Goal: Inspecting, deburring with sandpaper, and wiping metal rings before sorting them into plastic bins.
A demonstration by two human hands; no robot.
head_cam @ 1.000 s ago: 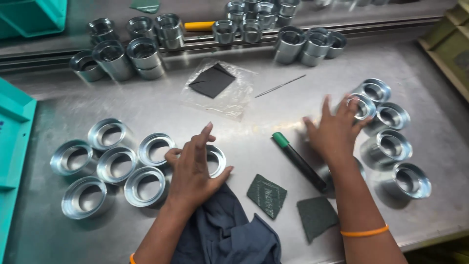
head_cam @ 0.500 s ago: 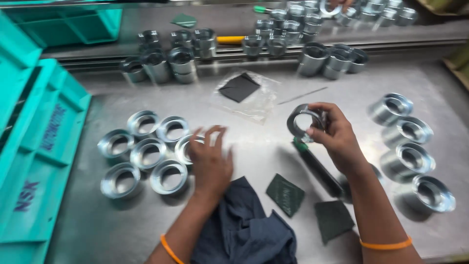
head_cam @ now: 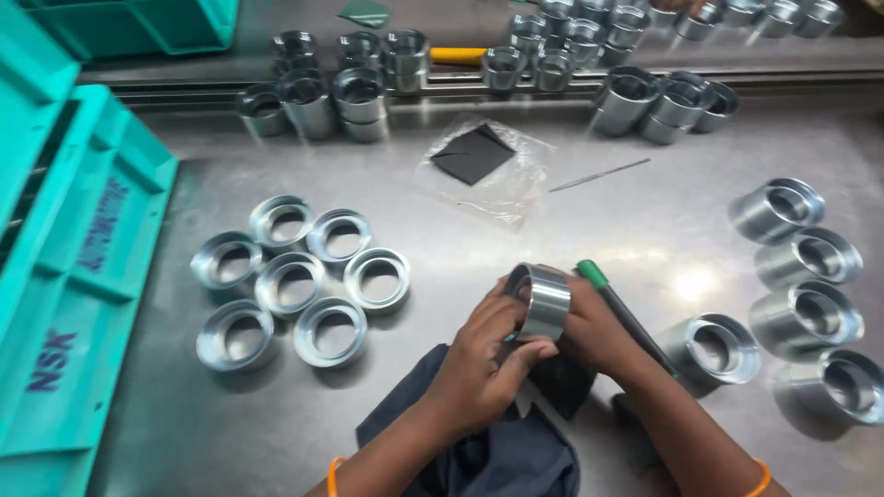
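Note:
A shiny metal ring (head_cam: 545,299) is held upright over the steel table (head_cam: 479,239), gripped from both sides. My left hand (head_cam: 483,364) wraps its near left side and my right hand (head_cam: 599,331) clasps its right side. A dark blue cloth (head_cam: 488,451) lies under my forearms. A green-tipped black tool (head_cam: 619,311) lies just behind my right hand. Several finished rings (head_cam: 295,281) sit in a cluster to the left, open side up.
More rings (head_cam: 801,304) lie on their sides at the right. Teal plastic crates (head_cam: 74,239) line the left edge. Stacked rings (head_cam: 359,87) and a yellow handle (head_cam: 458,55) stand along the back rail. A black square on a clear bag (head_cam: 474,155) and a thin metal rod (head_cam: 599,175) lie mid-table.
My right hand brought the ring from the table's middle down to my front. My left hand left the cloth and ring cluster and closed on the ring too.

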